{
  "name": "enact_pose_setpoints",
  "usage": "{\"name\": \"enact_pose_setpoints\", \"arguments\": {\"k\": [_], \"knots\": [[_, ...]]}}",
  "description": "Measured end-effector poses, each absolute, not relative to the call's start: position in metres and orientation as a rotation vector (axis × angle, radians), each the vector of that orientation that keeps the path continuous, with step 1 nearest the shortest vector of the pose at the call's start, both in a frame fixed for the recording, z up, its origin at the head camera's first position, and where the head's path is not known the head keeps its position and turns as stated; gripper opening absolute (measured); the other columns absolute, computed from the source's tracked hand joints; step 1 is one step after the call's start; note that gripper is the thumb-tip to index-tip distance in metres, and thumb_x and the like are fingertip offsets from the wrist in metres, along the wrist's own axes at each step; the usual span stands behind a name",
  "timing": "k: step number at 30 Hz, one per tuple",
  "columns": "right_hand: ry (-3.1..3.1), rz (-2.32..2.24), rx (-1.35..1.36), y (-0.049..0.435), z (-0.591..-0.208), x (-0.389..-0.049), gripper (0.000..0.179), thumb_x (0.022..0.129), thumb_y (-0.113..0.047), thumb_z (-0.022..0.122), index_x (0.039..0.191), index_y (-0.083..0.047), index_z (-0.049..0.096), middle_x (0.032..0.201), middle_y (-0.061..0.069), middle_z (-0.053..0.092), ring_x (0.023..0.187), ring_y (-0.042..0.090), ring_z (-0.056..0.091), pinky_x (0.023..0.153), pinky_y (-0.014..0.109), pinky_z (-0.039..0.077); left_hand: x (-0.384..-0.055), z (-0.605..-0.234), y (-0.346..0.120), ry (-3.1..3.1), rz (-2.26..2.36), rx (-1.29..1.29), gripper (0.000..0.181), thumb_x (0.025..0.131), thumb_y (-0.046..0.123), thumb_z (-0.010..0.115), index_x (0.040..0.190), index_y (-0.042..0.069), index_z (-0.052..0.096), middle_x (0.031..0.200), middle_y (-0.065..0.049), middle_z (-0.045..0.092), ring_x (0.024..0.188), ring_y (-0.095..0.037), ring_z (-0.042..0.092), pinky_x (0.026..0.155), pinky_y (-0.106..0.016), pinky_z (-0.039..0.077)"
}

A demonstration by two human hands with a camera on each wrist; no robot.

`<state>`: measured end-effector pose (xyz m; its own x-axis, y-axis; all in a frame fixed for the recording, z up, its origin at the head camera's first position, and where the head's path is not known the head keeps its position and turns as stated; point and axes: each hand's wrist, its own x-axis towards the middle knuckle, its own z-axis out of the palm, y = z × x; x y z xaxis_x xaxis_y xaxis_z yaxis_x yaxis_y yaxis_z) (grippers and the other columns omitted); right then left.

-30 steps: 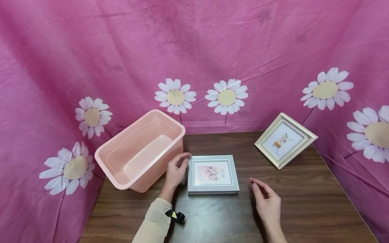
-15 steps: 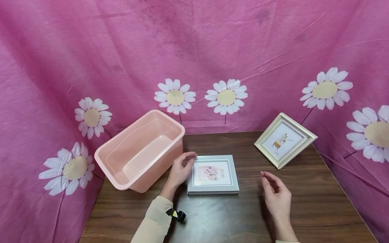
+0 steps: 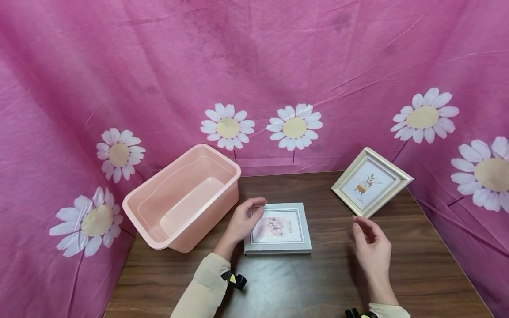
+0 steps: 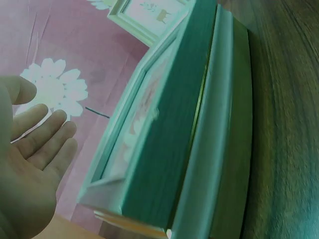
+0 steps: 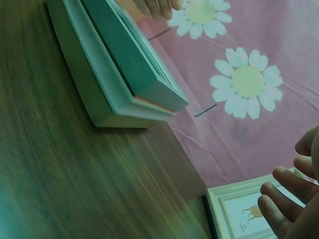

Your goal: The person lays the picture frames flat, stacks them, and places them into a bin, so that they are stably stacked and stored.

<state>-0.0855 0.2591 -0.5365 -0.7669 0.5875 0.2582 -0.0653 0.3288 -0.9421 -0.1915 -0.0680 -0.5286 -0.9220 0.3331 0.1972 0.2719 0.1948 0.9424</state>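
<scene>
A pale blue-grey picture frame point(image 3: 303, 227) with a pink flower print lies face up on the table. The left wrist view shows it on top of another frame point(image 4: 212, 149), so they form a stack. My left hand point(image 3: 243, 221) is over the left side of the stack, fingers loosely bent, holding nothing. At the right, a cream picture frame point(image 3: 391, 190) with a potted-plant print stands tilted on one corner. My right hand point(image 3: 373, 247) is just in front of its lower corner, fingers relaxed and nothing in them. Whether the fingertips touch it I cannot tell.
A pink plastic bin point(image 3: 207, 221) stands at the left of the dark wooden table point(image 3: 286, 287), with no objects visible inside. Behind and at both sides hangs a pink cloth point(image 3: 254, 66) printed with large white daisies.
My right hand has moved right and away from me, nearer the cream frame. My left hand has shifted right, from beside the stack to over its left part. The frames have stayed in place.
</scene>
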Motion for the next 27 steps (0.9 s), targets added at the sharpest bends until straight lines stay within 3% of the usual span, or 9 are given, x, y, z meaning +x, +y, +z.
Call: {"name": "enact_pose_setpoints", "arguments": {"k": [9, 21, 27], "knots": [[-2.023, 1.397, -0.478, 0.279, -0.529, -0.096, 0.025, 0.101, 0.000, 0.068, 0.123, 0.009, 0.073, 0.100, -0.039, 0.067, 0.087, -0.018, 0.063, 0.078, -0.001, 0.048, -0.190, -0.520, -0.055, 2.362, 1.783, 0.620, 0.034, 0.105, 0.002, 0.062, 0.139, -0.001, 0.067, 0.138, -0.019, 0.072, 0.130, -0.039, 0.067, 0.116, -0.053, 0.053], [-1.984, 1.360, -0.581, 0.308, -0.518, -0.110, 0.032, 0.101, -0.006, 0.068, 0.129, 0.008, 0.069, 0.100, -0.036, 0.066, 0.089, -0.016, 0.062, 0.080, -0.001, 0.047, -0.193, -0.511, -0.037, 2.338, 1.742, 0.648, 0.038, 0.106, 0.011, 0.064, 0.143, 0.002, 0.065, 0.139, -0.015, 0.073, 0.136, -0.033, 0.065, 0.120, -0.051, 0.050], [-1.964, 1.357, -0.611, 0.318, -0.515, -0.118, 0.032, 0.100, -0.006, 0.067, 0.130, 0.006, 0.070, 0.100, -0.033, 0.065, 0.088, -0.016, 0.061, 0.081, -0.001, 0.048, -0.196, -0.510, -0.031, 2.301, 1.746, 0.669, 0.040, 0.105, 0.011, 0.064, 0.144, 0.001, 0.063, 0.139, -0.018, 0.072, 0.135, -0.040, 0.064, 0.119, -0.054, 0.050]]}}
